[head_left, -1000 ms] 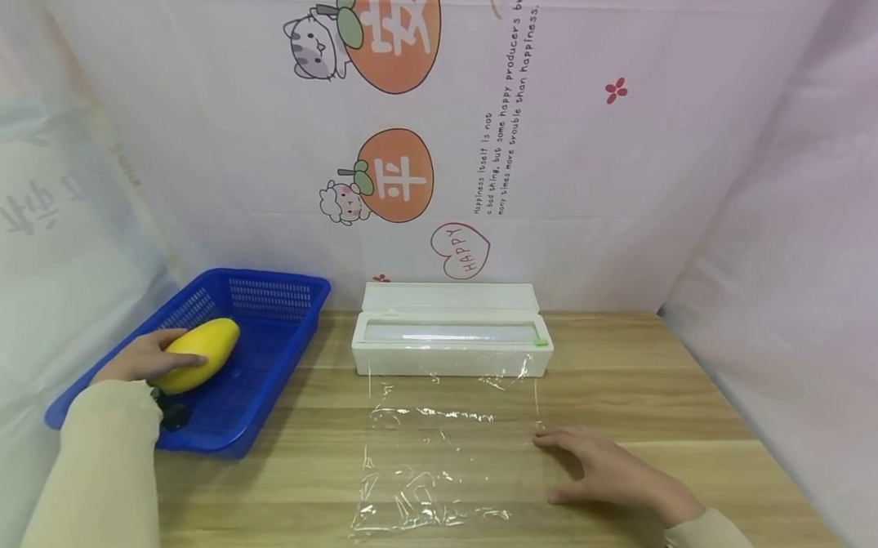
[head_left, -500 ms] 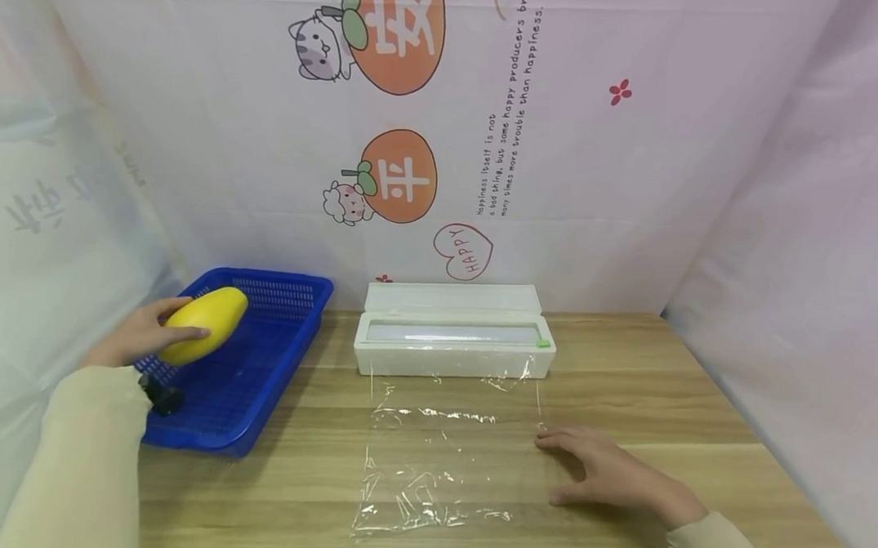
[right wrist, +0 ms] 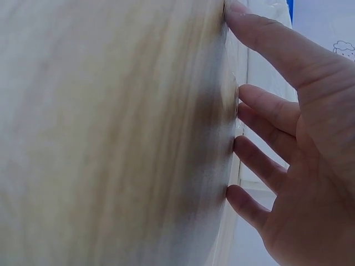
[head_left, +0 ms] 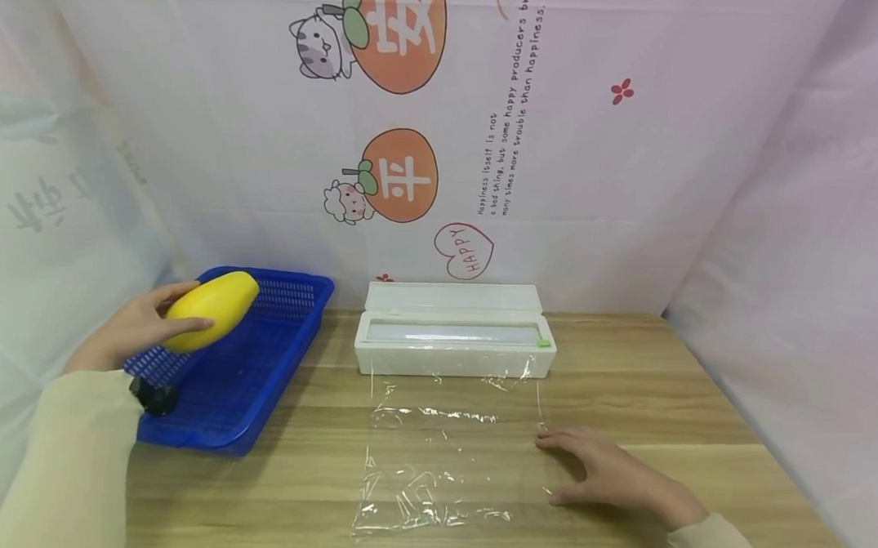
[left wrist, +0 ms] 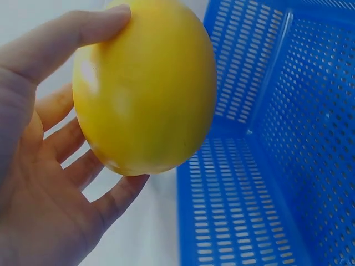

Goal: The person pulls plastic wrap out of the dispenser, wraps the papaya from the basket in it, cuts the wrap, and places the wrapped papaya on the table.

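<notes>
My left hand (head_left: 135, 324) grips a smooth yellow oval fruit (head_left: 218, 308), tapered at one end, above the blue basket (head_left: 283, 346). In the left wrist view the thumb lies over the fruit (left wrist: 150, 88) and the fingers curl behind it, with the basket wall beyond. On the wooden table, my right hand (head_left: 609, 471) rests with spread fingertips at the right edge of a sheet of clear cling film (head_left: 447, 462). The film runs forward from a white cling film box (head_left: 450, 362), whose lid stands raised. In the right wrist view the fingertips (right wrist: 238, 199) touch the surface.
A printed white cloth (head_left: 589, 177) hangs behind the table, with more cloth along the left and right sides. The basket stands at the back left, near the side cloth. A green slider (head_left: 543, 343) sits at the box's right end.
My left hand has lifted the yellow fruit up from inside the basket, over its left side. The right hand, the film and the box have stayed in place.
</notes>
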Tool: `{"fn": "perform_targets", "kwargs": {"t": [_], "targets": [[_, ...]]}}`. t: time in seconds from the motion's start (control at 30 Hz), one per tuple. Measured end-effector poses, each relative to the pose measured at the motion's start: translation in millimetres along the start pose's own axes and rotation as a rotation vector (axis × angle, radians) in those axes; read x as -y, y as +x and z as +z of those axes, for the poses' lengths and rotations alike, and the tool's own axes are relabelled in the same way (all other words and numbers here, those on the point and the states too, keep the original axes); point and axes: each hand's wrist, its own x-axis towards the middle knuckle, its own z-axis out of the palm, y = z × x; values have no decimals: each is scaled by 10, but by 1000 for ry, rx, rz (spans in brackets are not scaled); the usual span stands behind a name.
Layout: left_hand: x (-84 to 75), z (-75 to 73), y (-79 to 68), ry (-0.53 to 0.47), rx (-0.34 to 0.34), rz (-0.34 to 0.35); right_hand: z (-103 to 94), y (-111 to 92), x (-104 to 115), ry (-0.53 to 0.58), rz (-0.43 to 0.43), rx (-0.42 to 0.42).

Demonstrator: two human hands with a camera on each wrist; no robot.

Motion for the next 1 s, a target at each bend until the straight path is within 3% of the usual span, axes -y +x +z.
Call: {"fn": "perform_targets", "kwargs": {"t": [0.37, 0.67, 1.0], "targets": [[-347, 69, -59, -5, -28, 30, 2, -1, 5, 9, -4, 1], [-680, 225, -92, -25, -37, 169, 20, 3, -5, -4, -14, -15], [-924, 474, -32, -38, -52, 312, 5, -2, 22, 4, -12, -10]]}}
